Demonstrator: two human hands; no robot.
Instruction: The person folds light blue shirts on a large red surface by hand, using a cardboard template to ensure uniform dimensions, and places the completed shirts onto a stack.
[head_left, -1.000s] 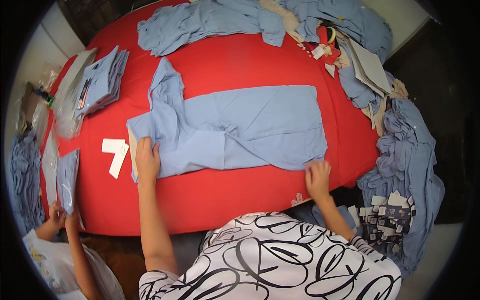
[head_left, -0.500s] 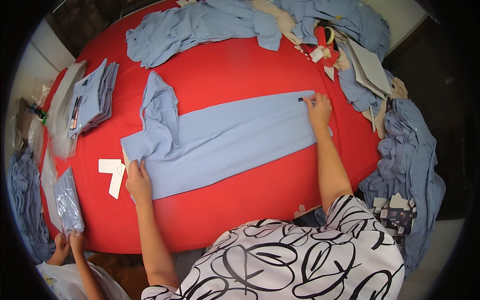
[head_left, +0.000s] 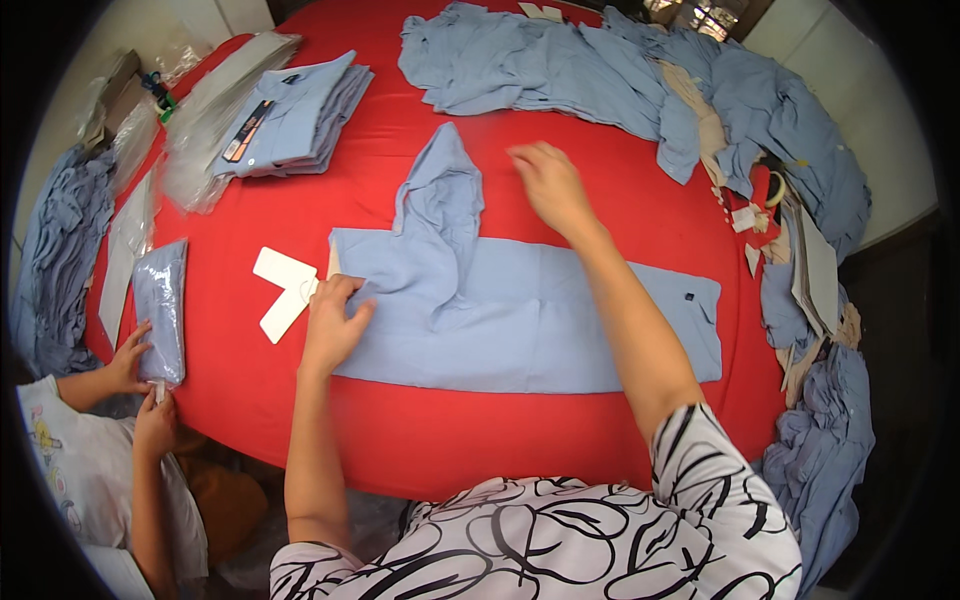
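A light blue shirt [head_left: 520, 330] lies folded into a long strip across the red table, one sleeve [head_left: 440, 190] sticking up from its left part. My left hand [head_left: 338, 322] rests on the strip's left end, thumb and fingers apart. A white two-armed card tag [head_left: 285, 290] lies just beside that hand. Beyond the shirt's far edge, my right hand [head_left: 555, 192] is raised over the table, slightly blurred, its fingers loosely bent and nothing visible in them. Its forearm crosses over the shirt. A small dark label [head_left: 690, 296] shows near the shirt's right end.
Folded shirts [head_left: 295, 125] are stacked at the far left beside clear plastic bags [head_left: 215, 120]. At the left edge, a co-worker's hands [head_left: 130, 360] hold a bagged shirt [head_left: 163, 310]. Heaped blue garments [head_left: 540, 70] line the back and right, with a tape roll [head_left: 776, 188] and white cards [head_left: 812, 265].
My right hand has let go of the shirt's right end and moved left and away from me. My left hand stays at the left end. The whole view has turned.
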